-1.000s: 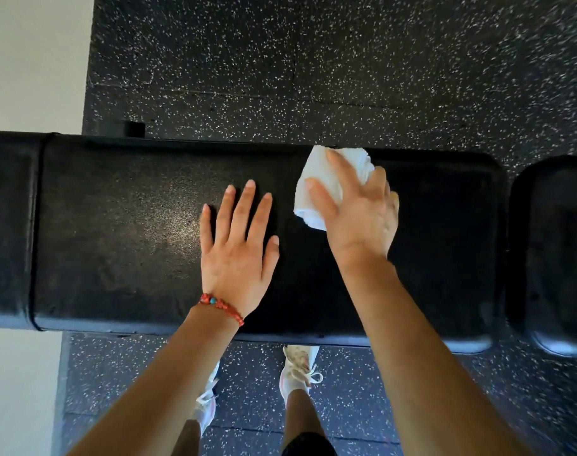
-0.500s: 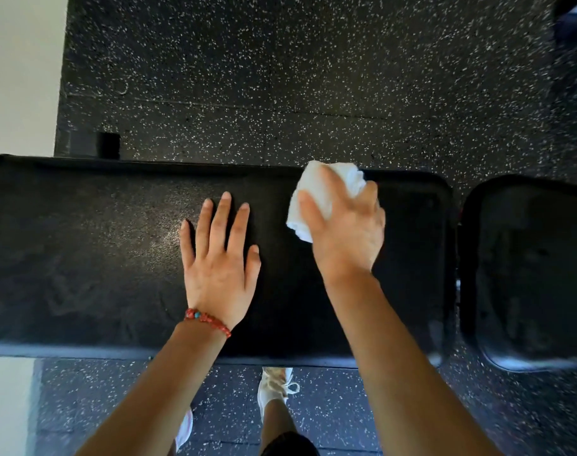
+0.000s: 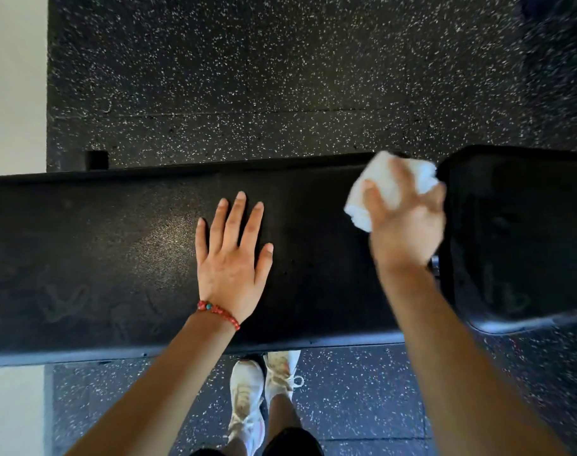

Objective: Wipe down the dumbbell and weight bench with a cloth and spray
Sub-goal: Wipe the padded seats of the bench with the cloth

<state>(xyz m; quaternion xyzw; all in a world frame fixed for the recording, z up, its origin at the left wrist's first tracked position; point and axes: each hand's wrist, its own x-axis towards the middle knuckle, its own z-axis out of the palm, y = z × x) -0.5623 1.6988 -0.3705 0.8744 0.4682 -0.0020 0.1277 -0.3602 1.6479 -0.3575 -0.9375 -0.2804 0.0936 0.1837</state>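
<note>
Right now the long black bench pad (image 3: 116, 258) lies across the middle of the frame, its long way running left to right. The left hand (image 3: 231, 268) presses flat on it, fingers straight. At center right, the blurry right hand (image 3: 407, 225) holds the white cloth (image 3: 389, 189). The cloth could slip into the gap beside the seat pad (image 3: 517, 238).

Head camera looks steeply down, close over the bench (image 3: 116, 258) and floor (image 3: 280, 77).

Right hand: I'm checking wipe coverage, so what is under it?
Under the right hand is the white cloth, bunched at the far right end of the long bench pad. The pad surface beneath cloth and palm is covered.
</note>
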